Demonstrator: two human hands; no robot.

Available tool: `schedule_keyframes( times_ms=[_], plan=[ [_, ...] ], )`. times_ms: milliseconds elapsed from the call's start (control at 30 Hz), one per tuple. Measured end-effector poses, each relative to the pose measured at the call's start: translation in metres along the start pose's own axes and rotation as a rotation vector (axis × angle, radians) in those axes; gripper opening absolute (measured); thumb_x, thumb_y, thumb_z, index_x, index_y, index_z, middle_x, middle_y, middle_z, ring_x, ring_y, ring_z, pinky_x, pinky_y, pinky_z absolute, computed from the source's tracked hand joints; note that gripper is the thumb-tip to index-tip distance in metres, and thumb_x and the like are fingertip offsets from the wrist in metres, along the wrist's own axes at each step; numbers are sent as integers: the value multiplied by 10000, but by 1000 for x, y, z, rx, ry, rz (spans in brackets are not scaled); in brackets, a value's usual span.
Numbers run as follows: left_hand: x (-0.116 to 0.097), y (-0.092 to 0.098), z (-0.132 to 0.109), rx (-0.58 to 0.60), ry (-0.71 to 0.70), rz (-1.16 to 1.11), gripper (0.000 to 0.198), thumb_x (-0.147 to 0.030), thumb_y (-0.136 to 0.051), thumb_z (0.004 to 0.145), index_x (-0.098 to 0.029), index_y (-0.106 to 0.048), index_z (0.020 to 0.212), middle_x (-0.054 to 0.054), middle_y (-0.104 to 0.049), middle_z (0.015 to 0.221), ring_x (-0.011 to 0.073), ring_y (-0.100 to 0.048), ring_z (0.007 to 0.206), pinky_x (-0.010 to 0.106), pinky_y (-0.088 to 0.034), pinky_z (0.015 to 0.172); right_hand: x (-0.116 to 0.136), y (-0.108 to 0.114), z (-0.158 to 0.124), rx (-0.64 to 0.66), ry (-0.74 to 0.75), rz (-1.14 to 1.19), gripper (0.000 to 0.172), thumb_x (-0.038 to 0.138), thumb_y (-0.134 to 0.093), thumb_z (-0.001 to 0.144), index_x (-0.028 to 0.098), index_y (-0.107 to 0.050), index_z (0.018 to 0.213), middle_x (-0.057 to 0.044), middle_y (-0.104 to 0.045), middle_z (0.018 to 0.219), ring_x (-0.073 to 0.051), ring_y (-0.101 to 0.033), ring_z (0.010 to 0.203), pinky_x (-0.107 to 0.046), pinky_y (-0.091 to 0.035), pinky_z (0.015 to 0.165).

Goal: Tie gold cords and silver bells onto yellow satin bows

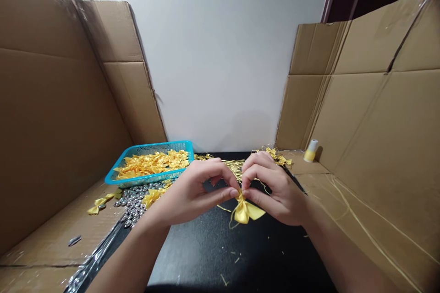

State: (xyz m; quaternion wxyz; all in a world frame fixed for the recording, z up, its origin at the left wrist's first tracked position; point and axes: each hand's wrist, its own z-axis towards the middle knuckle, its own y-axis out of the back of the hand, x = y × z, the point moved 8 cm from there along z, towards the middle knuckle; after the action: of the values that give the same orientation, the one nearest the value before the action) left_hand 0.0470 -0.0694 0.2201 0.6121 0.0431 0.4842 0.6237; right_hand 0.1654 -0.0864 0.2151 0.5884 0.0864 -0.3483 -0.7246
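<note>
Between my two hands, above the black table surface, hangs a yellow satin ribbon bow (pixel 242 212) with a thin thread loop trailing from it. My left hand (pixel 206 185) pinches its top with thumb and forefinger. From the other side my right hand (pixel 270 187) also pinches at the top of the bow, the fingertips of both hands almost meeting. What exactly lies under the fingertips is too small to make out. Behind my hands lies a bundle of gold cords (pixel 234 167), partly hidden by them.
A blue basket (pixel 115 175) full of yellow bows stands at the left. Beside it lie many silvery beads (pixel 134 201) and loose bows (pixel 98 206). A thread spool (pixel 310 151) stands at the right. Cardboard walls (pixel 385 114) rise on both sides, with thread scraps (pixel 237 260) on the table.
</note>
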Motion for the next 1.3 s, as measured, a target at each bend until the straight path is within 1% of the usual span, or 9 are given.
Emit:
schedule_keyframes(
  times_ms=[233,533,633,733,833,933,1100,1200,1300],
  plan=[
    [5,-1,1,14,14,-10,103,-200,-632,879,-171,-671,788,0,-682,738,98,-533,655,218,-400,606,-21,-2,-3,44,-131,161,102,191,-468,956,209,-467,856,-21,-495,919,-168,-480,888,-344,-377,823],
    [13,2,2,8,84,0,143,-234,-623,881,-165,-647,758,-8,-635,706,98,-486,625,231,-386,595,-49,-11,-6,-76,-328,634,160,339,-556,942,209,-515,859,-54,-598,1002,-173,-566,967,-371,-467,889],
    [15,2,2,15,97,-12,143,-251,-626,883,-164,-653,773,-8,-632,712,100,-492,645,228,-385,603,-54,-18,-6,-65,-357,883,166,329,-602,923,204,-514,858,-56,-636,1034,-161,-595,984,-361,-483,895],
    [16,4,1,22,104,-20,151,-257,-622,885,-160,-653,773,-3,-637,716,103,-490,652,229,-388,610,-57,-22,-7,-44,-357,1004,176,328,-630,909,194,-534,848,-46,-656,1002,-140,-611,909,-332,-493,852],
    [18,3,1,76,107,5,161,-264,-598,893,-160,-656,785,5,-646,719,106,-484,642,231,-390,604,-62,-19,-8,-77,-382,1016,189,332,-661,888,191,-549,831,-29,-656,950,-124,-608,868,-300,-491,829],
    [22,-2,-1,206,106,42,138,-252,-591,885,-165,-659,802,3,-656,717,106,-494,630,228,-397,593,-65,-16,-8,-102,-412,1016,192,331,-669,883,191,-551,825,-15,-648,908,-107,-606,827,-270,-494,798],
    [41,-7,-6,372,178,85,101,-215,-577,866,-162,-654,827,19,-684,747,112,-554,640,218,-420,580,-72,-6,-8,-168,-440,905,233,331,-745,810,186,-565,779,21,-607,764,-82,-581,656,-235,-507,654],
    [50,-3,-5,360,204,69,120,-248,-575,874,-162,-640,820,25,-683,755,115,-574,651,215,-432,573,-85,10,-12,-269,-495,767,265,356,-797,740,194,-589,763,20,-631,718,-94,-592,633,-240,-523,619],
    [52,4,-3,293,210,-2,132,-286,-588,878,-166,-622,835,21,-681,762,111,-575,651,215,-453,577,-98,33,-19,-374,-539,663,276,363,-821,699,204,-628,815,4,-678,756,-116,-636,687,-273,-557,676]
  ],
)
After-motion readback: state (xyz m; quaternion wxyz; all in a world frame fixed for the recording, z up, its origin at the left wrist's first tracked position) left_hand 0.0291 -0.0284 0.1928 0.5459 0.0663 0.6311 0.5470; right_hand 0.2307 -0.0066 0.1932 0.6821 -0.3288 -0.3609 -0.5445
